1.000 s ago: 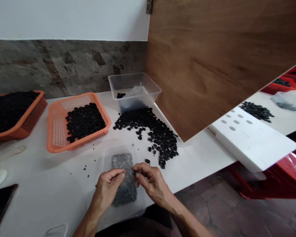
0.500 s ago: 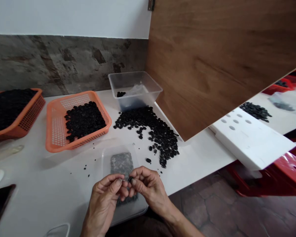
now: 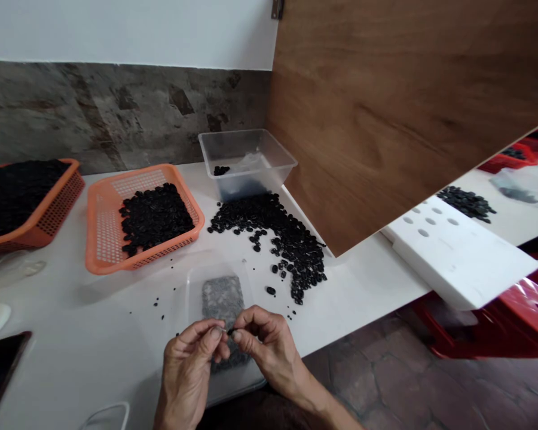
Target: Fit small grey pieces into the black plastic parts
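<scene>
My left hand [image 3: 189, 361] pinches a thin, shiny sliver [image 3: 225, 329] between thumb and forefinger, too small to name. Opposite it, the thumb and forefinger of my right hand [image 3: 271, 349] close on a small black piece [image 3: 231, 332]. The two sets of fingertips nearly meet, and the sliver points at the black piece. Below them is a clear plastic tray [image 3: 192, 292] holding a grey, fine-textured mass [image 3: 222, 292], partly hidden by my hands. Beyond the tray, a loose pile of small black oval pieces [image 3: 296, 248] spreads over the white table [image 3: 116, 352].
An orange basket [image 3: 92, 239] of black pieces stands left of the pile; a fuller orange basket [image 3: 56, 215] is farther left. Behind the pile is a clear bin [image 3: 251, 179]. A wooden panel [image 3: 376, 119] slants at right, near a white box [image 3: 461, 251] and red stool [image 3: 524, 310].
My right hand has shifted slightly left and down with the black piece, closer to the sliver. My left hand keeps its pinch. The whole view has shifted a little.
</scene>
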### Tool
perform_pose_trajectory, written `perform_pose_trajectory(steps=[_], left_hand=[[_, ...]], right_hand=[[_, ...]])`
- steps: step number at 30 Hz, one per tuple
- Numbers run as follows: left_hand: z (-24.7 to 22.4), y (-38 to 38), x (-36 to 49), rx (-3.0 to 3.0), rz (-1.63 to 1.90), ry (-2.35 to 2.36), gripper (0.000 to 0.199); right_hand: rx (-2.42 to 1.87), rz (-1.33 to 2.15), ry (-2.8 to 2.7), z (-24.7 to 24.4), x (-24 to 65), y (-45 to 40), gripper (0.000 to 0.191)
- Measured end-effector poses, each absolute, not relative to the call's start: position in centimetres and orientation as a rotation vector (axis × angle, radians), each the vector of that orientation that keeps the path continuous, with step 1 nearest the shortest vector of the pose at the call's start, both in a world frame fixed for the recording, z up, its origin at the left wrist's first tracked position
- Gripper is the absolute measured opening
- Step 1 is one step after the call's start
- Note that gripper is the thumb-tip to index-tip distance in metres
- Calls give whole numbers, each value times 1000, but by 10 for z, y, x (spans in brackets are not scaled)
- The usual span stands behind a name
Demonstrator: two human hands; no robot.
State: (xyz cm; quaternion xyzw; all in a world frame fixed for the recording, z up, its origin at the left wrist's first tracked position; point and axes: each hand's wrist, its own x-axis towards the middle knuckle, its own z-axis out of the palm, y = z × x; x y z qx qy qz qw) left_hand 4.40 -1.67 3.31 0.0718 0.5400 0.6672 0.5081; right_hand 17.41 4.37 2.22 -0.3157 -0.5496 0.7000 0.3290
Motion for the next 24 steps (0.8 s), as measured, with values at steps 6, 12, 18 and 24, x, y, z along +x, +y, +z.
perform_pose_trajectory(steps=[6,12,18,24], left_hand=[[32,-16,46,179,1638,1390,33],[17,-22,46,416,1616,1408,22],[11,-29,42,730,1527,1561,15],[14,-32,44,654,1528,1513,18]], right_hand=[[-821,1904,-1451,24,175,43,20],[-739,2048,-1136,29,165,42,31],[-742,2043,-1073,20,161,36,32],[-732,2028,-1022,20,160,34,32]])
